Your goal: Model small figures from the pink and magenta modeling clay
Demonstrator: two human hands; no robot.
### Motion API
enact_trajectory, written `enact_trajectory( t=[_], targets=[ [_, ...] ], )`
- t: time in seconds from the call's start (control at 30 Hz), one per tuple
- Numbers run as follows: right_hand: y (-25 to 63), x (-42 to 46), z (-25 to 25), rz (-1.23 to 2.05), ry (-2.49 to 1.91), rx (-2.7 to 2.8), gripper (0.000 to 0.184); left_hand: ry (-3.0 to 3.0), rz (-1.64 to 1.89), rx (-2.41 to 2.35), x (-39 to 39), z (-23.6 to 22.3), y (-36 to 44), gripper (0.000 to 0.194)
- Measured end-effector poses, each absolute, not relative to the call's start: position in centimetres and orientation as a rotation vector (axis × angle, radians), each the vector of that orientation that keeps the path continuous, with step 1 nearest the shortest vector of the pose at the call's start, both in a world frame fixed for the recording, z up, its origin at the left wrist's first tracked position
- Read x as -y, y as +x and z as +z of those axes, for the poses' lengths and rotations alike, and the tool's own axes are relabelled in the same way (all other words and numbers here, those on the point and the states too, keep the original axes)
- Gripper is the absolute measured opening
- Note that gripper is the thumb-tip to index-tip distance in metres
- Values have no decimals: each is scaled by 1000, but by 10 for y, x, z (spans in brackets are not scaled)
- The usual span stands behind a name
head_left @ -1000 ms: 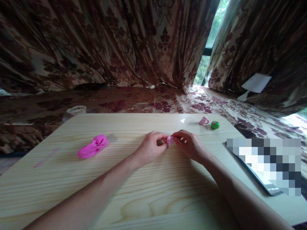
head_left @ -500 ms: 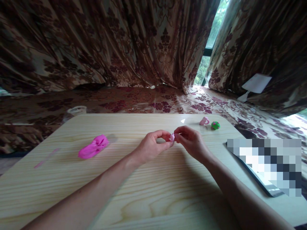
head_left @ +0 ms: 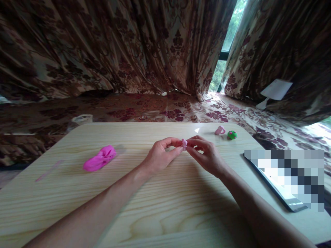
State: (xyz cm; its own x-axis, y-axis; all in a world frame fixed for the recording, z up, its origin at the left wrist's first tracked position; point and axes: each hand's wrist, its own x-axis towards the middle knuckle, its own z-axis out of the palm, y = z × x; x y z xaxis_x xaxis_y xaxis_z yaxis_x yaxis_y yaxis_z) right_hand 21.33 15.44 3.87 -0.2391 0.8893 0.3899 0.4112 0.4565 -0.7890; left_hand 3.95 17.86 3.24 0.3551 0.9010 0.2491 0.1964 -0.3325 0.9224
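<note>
A small light-pink piece of modelling clay (head_left: 184, 144) is pinched between my two hands above the middle of the table. My left hand (head_left: 165, 151) grips its left side with thumb and forefinger. From the other side, the fingertips of my right hand (head_left: 205, 151) press on the same piece. Its exact shape is partly covered by the fingers. Left of my hands lies a larger bright-pink lump of clay (head_left: 99, 159). Toward the far right corner sit a tiny light-pink cup with a handle (head_left: 219, 130) and a green ball with pink spots (head_left: 232, 134).
The pale wooden table (head_left: 155, 213) has a thin pink stick (head_left: 49, 171) at its left. A tablet-like device (head_left: 274, 186), partly pixelated, lies along the right edge. Beyond the far edge are a clear container (head_left: 82, 119), a white lamp (head_left: 276, 89) and patterned curtains (head_left: 144, 48).
The pink piece has shifted slightly up and left, and more of its lumpy outline shows. The fingers of both hands have changed their pinch around it.
</note>
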Motion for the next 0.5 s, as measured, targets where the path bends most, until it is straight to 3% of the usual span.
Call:
enact_trajectory(
  t=[0.5],
  targets=[
    [209,-159,30,590,-1092,1793,14,1810,1048,-1049,-176,35,39,24]
  ],
)
